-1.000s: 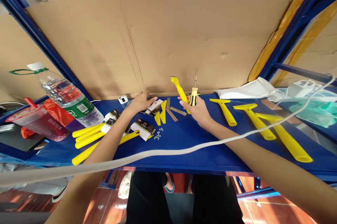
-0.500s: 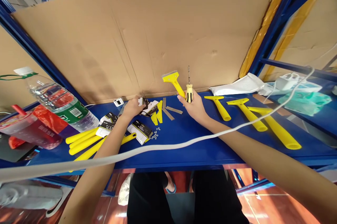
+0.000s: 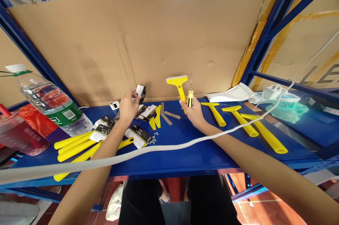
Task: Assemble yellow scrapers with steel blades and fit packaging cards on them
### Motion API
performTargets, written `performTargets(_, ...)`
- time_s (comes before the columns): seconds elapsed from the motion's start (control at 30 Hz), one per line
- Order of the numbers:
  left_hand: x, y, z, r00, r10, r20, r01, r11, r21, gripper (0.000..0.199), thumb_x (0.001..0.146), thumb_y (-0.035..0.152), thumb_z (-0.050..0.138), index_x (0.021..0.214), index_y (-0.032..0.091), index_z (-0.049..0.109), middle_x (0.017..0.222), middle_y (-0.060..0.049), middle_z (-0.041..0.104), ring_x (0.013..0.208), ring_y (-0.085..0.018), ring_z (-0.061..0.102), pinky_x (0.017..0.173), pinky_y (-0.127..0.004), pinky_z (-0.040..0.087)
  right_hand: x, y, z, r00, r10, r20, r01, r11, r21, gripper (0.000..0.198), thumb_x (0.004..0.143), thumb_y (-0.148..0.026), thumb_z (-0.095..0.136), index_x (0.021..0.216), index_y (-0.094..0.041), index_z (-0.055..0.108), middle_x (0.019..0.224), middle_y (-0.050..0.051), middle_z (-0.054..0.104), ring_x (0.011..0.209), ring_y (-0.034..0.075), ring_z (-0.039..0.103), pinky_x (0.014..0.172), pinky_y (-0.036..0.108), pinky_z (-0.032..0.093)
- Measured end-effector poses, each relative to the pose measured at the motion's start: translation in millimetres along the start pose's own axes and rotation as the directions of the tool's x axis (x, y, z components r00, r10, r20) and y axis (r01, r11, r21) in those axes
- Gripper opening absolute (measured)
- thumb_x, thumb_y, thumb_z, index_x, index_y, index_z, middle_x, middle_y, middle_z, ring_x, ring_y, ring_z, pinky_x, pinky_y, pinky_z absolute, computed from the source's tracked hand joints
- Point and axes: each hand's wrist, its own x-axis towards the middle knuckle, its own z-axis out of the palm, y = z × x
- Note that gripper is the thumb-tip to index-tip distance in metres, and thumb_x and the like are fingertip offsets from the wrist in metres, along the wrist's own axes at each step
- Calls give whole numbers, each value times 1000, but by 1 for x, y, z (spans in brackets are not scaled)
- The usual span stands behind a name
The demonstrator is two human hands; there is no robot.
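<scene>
My left hand (image 3: 129, 107) is closed on a small black-and-white printed packet (image 3: 141, 93), raised just above the shelf. My right hand (image 3: 194, 112) is wrapped round a yellow scraper (image 3: 178, 82) and a screwdriver (image 3: 190, 98) together; the scraper's head and the screwdriver's shaft both point up. Below and between the hands lie more printed packets (image 3: 138, 135), flat yellow plates (image 3: 158, 116), thin metal blades (image 3: 173, 115) and a scatter of tiny nuts or screws (image 3: 153, 138). Several yellow tubular handles (image 3: 75, 147) lie beside my left forearm.
Assembled-looking yellow scrapers (image 3: 215, 114) lie to the right. A white cable (image 3: 169, 147) hangs across in front of the shelf (image 3: 174, 161). A water bottle (image 3: 60, 105) and a red drink cup (image 3: 23, 133) stand left. Cardboard (image 3: 169, 41) closes the back; a white pouch (image 3: 230, 93) lies against it.
My left hand has lifted a packet up from the pile. The scraper in my right hand has turned more face-on, and the view has tilted up a little.
</scene>
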Motion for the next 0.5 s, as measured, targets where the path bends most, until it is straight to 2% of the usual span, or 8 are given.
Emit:
performTargets(0.1, -3, 3, 2, 998, -15, -61, 6, 988, -156, 28, 99, 36, 72, 124, 23, 71, 115, -11, 86, 102, -32, 79, 98, -43, 56, 2, 3, 1, 999, 20, -49, -19, 999, 30, 57, 84, -73, 90, 105, -25, 69, 89, 0, 70, 77, 22, 66, 72, 39, 56)
performTargets(0.17, -5, 5, 4, 998, -51, -47, 36, 961, -275, 26, 96, 42, 76, 113, 24, 69, 107, -9, 86, 87, -28, 78, 88, -41, 56, 2, 2, 2, 998, 36, -58, -33, 998, 56, 61, 79, -74, 94, 104, -25, 68, 90, 0, 72, 74, 21, 67, 71, 39, 58)
performTargets(0.23, -9, 9, 8, 997, -82, 2, 75, 905, -418, 31, 92, 48, 81, 103, 25, 64, 96, -7, 84, 80, -27, 77, 82, -39, 55, 2, -1, 3, 997, 52, -57, -47, 995, 89, 64, 76, -75, 97, 105, -25, 70, 93, 0, 74, 71, 19, 68, 69, 38, 61)
performTargets(0.3, -13, 16, 12, 992, -102, 70, 123, 814, -568, 40, 87, 53, 87, 97, 26, 60, 91, -7, 83, 85, -27, 78, 82, -37, 55, 0, -6, 4, 997, 69, -42, -63, 990, 124, 65, 77, -78, 96, 106, -25, 71, 96, 2, 77, 68, 18, 68, 64, 37, 63)
performTargets(0.37, -19, 24, 16, 981, -129, 146, 194, 705, -682, 48, 82, 59, 93, 95, 25, 61, 94, -9, 85, 93, -27, 79, 84, -36, 56, -2, -11, 6, 996, 85, -27, -79, 983, 163, 65, 82, -82, 90, 106, -25, 71, 103, 6, 81, 69, 18, 70, 58, 35, 62)
performTargets(0.5, -31, 43, 20, 943, -176, 282, 332, 522, -785, 63, 71, 68, 102, 93, 22, 63, 106, -12, 86, 114, -30, 80, 94, -37, 60, -3, -16, 9, 986, 164, -19, -151, 941, 304, 64, 85, -83, 88, 104, -24, 70, 118, 10, 86, 75, 18, 71, 53, 30, 62)
